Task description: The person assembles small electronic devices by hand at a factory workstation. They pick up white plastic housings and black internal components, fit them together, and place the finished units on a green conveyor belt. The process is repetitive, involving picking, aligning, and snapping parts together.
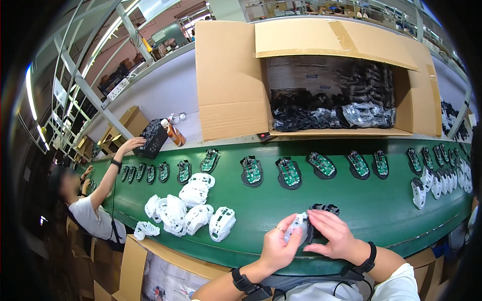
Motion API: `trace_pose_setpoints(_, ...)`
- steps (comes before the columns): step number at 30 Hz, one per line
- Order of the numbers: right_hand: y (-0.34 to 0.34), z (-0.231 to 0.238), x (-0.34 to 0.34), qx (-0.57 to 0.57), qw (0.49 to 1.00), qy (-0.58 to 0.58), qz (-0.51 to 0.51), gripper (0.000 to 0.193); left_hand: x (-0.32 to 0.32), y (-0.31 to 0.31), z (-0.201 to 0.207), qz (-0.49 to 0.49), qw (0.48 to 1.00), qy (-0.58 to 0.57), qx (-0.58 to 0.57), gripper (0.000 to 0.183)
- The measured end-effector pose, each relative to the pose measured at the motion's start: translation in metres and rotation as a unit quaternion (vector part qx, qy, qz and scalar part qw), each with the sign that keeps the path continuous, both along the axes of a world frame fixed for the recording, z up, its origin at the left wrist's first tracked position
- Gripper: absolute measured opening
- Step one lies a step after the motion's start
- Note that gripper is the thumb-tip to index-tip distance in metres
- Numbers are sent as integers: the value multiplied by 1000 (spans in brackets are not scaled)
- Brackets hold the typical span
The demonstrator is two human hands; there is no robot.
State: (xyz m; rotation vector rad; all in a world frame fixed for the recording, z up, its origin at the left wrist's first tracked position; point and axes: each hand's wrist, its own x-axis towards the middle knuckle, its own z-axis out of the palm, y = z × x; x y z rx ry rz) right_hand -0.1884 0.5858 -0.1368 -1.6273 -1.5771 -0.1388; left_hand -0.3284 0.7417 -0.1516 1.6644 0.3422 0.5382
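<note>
Near the front edge of the green bench, my left hand [281, 246] is closed with fingers and thumb around a white mouse shell [297, 228]. My right hand [335, 235] presses its fingers on the far side of the same piece. A dark part shows between the palms; whether it is joined to the shell cannot be told. Just beyond my right fingers, a black mouse base [326, 207] is partly hidden. To the left lies a loose pile of white mouse shells [173, 214], with one shell [222, 223] at its right side.
Mouse bases with green boards [289, 172] form a row along the green bench [251, 205]. More white shells [436, 184] stand at the right. A large open carton [231, 90] holds dark parts in bags. At the left, a co-worker [100, 215] reaches toward a black box [153, 139] beside a bottle [173, 133].
</note>
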Motion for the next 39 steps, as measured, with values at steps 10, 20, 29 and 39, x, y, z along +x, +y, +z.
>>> trace_pose_setpoints(10, 5, -7, 4, 27, 998, 43, 22, 77, -6, 10, 18, -21, 996, 28, 77, 38)
trace_pose_setpoints(20, 8, -20, -2, 35, 979, 190, 66, 91, -11, 6, 28, -37, 977, -79, 196, 48)
trace_pose_setpoints(29, 0, -18, -4, -134, 935, 324, 46, 59, -9, -1, 28, -7, 965, -77, 252, 56)
trace_pose_setpoints(39, 16, -13, -13, -1, 963, 268, 14, 58, -3, 32, 22, 3, 947, -126, 296, 21)
